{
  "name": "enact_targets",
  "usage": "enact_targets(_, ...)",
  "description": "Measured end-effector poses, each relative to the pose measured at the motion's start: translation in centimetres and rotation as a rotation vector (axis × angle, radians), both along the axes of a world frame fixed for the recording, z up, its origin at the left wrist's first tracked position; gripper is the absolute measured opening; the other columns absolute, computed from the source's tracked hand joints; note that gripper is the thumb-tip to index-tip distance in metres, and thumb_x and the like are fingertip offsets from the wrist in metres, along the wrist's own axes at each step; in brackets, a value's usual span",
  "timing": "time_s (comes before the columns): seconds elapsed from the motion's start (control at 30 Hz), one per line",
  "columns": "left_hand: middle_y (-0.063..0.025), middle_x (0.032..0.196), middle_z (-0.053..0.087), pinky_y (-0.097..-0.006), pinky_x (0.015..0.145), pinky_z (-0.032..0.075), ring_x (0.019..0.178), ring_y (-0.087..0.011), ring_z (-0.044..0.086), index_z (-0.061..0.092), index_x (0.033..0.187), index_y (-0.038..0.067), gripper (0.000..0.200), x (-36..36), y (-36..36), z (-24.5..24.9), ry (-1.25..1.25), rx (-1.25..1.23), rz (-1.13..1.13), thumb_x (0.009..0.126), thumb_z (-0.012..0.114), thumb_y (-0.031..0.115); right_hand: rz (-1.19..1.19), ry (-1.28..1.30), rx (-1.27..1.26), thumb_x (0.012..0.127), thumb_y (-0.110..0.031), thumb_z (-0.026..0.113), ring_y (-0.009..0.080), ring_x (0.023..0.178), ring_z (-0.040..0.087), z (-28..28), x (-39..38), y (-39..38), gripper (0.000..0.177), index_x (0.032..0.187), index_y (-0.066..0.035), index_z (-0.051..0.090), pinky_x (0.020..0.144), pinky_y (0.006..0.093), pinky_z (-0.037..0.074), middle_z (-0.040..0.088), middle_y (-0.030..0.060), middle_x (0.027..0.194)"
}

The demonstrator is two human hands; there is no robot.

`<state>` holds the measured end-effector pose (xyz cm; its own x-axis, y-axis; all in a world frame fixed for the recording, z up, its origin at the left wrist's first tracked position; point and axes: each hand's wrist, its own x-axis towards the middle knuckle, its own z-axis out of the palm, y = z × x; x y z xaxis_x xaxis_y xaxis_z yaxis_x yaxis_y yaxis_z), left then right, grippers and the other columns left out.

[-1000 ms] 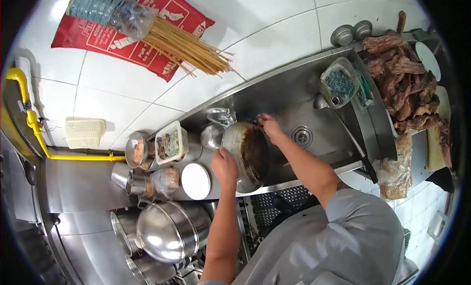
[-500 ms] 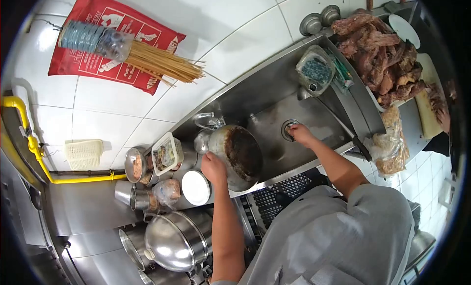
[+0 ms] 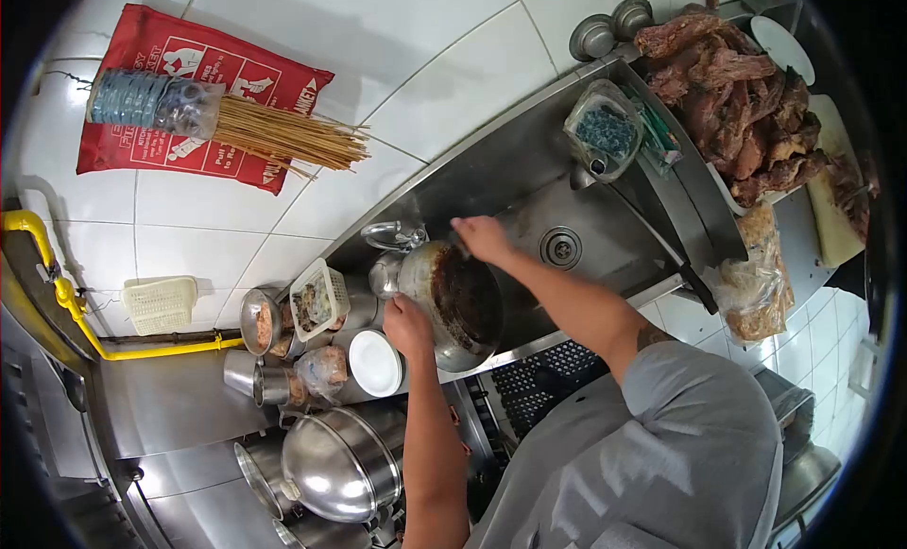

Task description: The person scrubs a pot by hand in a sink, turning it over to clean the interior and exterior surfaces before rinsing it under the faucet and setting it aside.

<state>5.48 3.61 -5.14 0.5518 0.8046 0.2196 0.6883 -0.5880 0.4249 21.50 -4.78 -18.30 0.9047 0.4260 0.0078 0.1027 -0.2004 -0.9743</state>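
A large metal pot (image 3: 453,308) with a scorched, blackened base lies tilted at the left end of the steel sink (image 3: 529,218). My left hand (image 3: 408,326) is closed on the pot's near left side. Over the pot's upper edge is my right hand (image 3: 484,240), its fingers closed on a small dark thing, blurred and too small to name. The faucet (image 3: 395,235) stands just left of the right hand, at the sink's back. To the right, the round drain (image 3: 560,248) lies uncovered in the sink floor.
A cut-open plastic jug (image 3: 607,133) and a long-handled ladle (image 3: 652,232) lie at the sink's right. Beyond is a heap of meat (image 3: 737,105). Left of the pot stand a white basket (image 3: 319,301), a white lid (image 3: 376,363) and a domed steel pot (image 3: 340,464).
My right hand has moved left from the drain to the pot's upper edge. My left hand stays on the pot. The other person's hand at the far right is out of sight.
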Motion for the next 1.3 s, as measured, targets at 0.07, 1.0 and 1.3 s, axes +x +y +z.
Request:
enact_targets(0.07, -0.0299, 0.085, 0.064, -0.0550, 0.073, 0.043, 0.082, -0.0512, 0.058, 0.063, 0.086, -0.005, 0.039, -0.1, 0.1, 0.0, 0.010, -0.001, 0.003, 0.097, 0.044, 0.028, 0.075, -0.205, -0.030, 0.098, -0.043, 0.043, 0.0423, 0.086, 0.064, 4.0, -0.9, 1.3, 0.053, 0.077, -0.002, 0.069, 0.078, 0.0523, 0.048, 0.068, 0.0226, 0.085)
enact_targets(1.0, -0.0290, 0.079, 0.062, -0.0520, 0.069, 0.042, 0.075, -0.0495, 0.055, 0.060, 0.083, -0.006, 0.041, -0.3, 0.4, -0.4, -0.018, -0.040, 0.020, 0.098, 0.045, 0.030, 0.035, -0.304, -0.101, 0.094, -0.026, 0.054, 0.0357, 0.072, 0.061, 6.9, -10.0, -0.7, 0.041, 0.061, -0.004, 0.063, 0.073, 0.0481, 0.040, 0.064, 0.0177, 0.068)
enact_targets(1.3, -0.0305, 0.081, 0.064, -0.0564, 0.072, 0.044, 0.080, -0.0517, 0.060, 0.064, 0.088, -0.004, 0.042, -0.7, 0.4, -0.3, 0.025, -0.009, 0.029, 0.098, 0.043, 0.030, -0.123, -0.296, -0.026, 0.094, -0.021, 0.055, 0.0446, 0.066, 0.058, 7.0, -7.3, 1.5, 0.041, 0.060, 0.001, 0.059, 0.065, 0.0541, 0.041, 0.058, 0.0249, 0.061)
